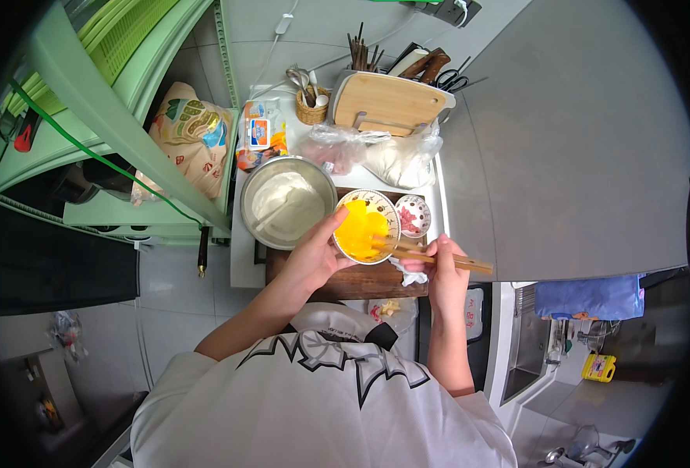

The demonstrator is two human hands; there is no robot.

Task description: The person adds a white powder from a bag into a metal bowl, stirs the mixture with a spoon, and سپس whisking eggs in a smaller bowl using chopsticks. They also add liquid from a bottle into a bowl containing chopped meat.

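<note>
A patterned bowl (396,212) of yellow beaten egg (356,227) is in my left hand (317,255), the thumb over its near-left rim. Wooden chopsticks (456,261) are gripped in my right hand (445,269), their tips dipping into the egg and slightly blurred. Left of the bowl stands a steel basin (248,219) holding white flour (289,190) and a pale utensil that rests in it. A small patterned bowl (426,212) with pinkish chopped pieces (407,222) sits to the right. Beneath my hands lies a dark wooden board (345,284).
Bags (403,164) and a light cutting board (389,99) in a knife and chopstick rack stand at the back. A wicker cup (311,112) holds spoons. Green shelving (140,117) rises on the left, a grey panel (573,152) on the right. Crumpled tissue (413,275) lies by my right hand.
</note>
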